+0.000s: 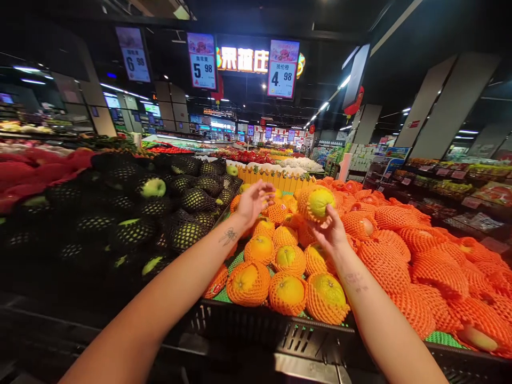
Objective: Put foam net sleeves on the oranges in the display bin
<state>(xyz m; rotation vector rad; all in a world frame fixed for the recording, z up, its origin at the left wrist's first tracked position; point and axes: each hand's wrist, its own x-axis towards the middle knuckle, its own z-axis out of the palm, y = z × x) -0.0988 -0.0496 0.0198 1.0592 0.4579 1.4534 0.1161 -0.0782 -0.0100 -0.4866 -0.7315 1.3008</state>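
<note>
1 foam-netted orange [317,202] is held in the right hand [333,232], pinched between thumb and fingers, above the display crate [296,337]. the left hand [253,204] is half open, fingers loosely curled, with nothing visible in its grasp, over the same crate. progress (judged): 1 orange is lifted clear; the other oranges [290,289] remain seated in foam nets [248,300]. green apples [153,187] in black nets [194,200] occupy the left side.

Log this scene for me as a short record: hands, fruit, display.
Right-hand grip: holding one foam-netted orange
Left-hand grip: open, holding nothing
Below hands: more netted oranges behind a black slotted crate wall
Left side: green apples in black nets
Right side: fruit in red-orange nets, kind unclear
Overhead: price sign reading 4.98
</note>
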